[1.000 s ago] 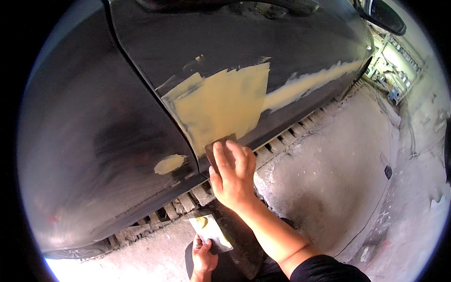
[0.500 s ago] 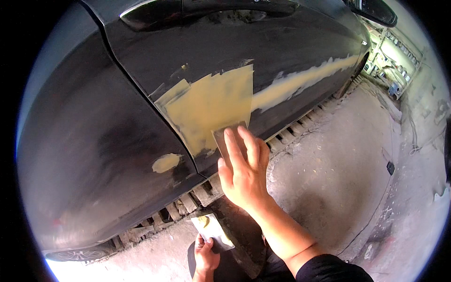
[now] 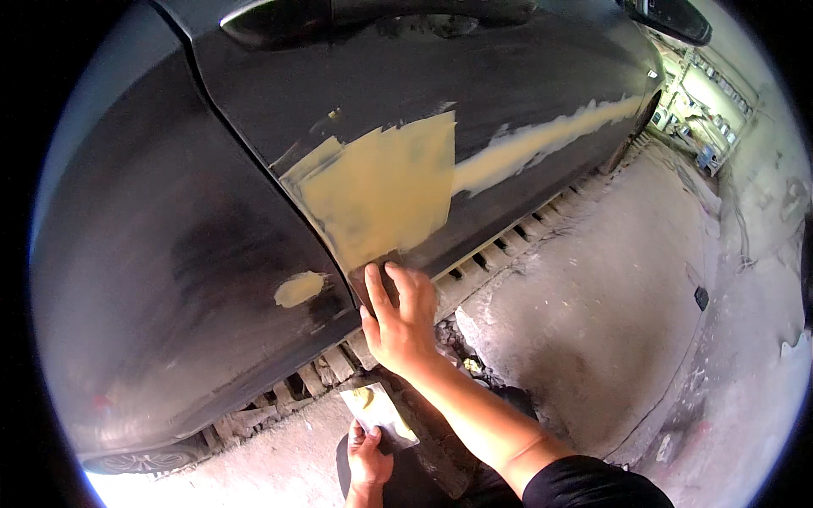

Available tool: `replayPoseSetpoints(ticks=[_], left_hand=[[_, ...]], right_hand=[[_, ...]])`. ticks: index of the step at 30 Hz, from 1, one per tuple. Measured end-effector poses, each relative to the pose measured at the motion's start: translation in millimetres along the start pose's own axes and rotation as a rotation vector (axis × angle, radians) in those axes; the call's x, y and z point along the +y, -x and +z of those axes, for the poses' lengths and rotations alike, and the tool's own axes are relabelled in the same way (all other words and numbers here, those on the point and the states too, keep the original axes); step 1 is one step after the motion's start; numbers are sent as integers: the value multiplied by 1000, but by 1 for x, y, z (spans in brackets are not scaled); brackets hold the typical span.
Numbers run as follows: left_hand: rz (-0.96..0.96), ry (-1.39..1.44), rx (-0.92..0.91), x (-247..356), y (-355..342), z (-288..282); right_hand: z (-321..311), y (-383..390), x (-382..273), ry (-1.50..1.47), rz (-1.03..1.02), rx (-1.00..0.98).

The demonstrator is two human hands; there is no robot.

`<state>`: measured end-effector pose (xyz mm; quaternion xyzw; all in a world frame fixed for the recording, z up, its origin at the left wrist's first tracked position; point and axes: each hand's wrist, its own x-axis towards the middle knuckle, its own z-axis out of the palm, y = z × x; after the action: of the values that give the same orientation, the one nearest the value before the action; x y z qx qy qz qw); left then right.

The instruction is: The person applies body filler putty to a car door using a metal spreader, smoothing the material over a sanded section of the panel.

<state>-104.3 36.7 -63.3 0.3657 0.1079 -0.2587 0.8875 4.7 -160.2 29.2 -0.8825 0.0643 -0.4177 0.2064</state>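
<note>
Yellow body filler [image 3: 385, 190] covers a broad patch on the lower part of a dark car door [image 3: 542, 76]. My right hand [image 3: 402, 326] presses a dark flat spreader [image 3: 359, 286] to the door just below this patch, beside the door gap; fingers hide most of the tool. Lower down, my left hand [image 3: 369, 461] grips a pale mixing board [image 3: 385, 419] by its near edge, thumb on top. A small dab of filler [image 3: 364, 396] sits at the board's far corner, with more along its right side.
A pale filler streak [image 3: 542, 148] runs forward along the door. On the panel left of the gap is a small filler spot [image 3: 299, 290]. Slatted pieces [image 3: 495, 254] lie beneath the sill above the concrete floor [image 3: 593, 313]. Shelving [image 3: 716, 106] stands at far right.
My right hand has moved down and left with the spreader, to the door's lower corner. The patch's lower part looks smoother and more fully covered. My left hand and board have hardly moved.
</note>
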Motion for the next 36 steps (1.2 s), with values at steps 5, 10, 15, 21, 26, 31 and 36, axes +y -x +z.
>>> replayPoseSetpoints(ticks=[5,10,15,21,26,31,36], left_hand=[[13,24,-13,0,2,8],[2,30,-28,-4,1,-1],[0,48,-10,-1,5,1],[4,29,-6,-3,1,3],[141,-217,-87,-17,-4,-33],[149,-188,-137,-17,-5,-36],[131,-125,-156,-6,-4,-15]], right_hand=[[-46,-19,10,27,63,40],[-45,-52,11,10,67,127],[-1,-5,-1,-43,77,84],[-1,23,10,-15,105,-85],[-63,-36,53,104,31,104],[-115,-119,65,167,-132,97],[-93,-91,71,162,-153,26]])
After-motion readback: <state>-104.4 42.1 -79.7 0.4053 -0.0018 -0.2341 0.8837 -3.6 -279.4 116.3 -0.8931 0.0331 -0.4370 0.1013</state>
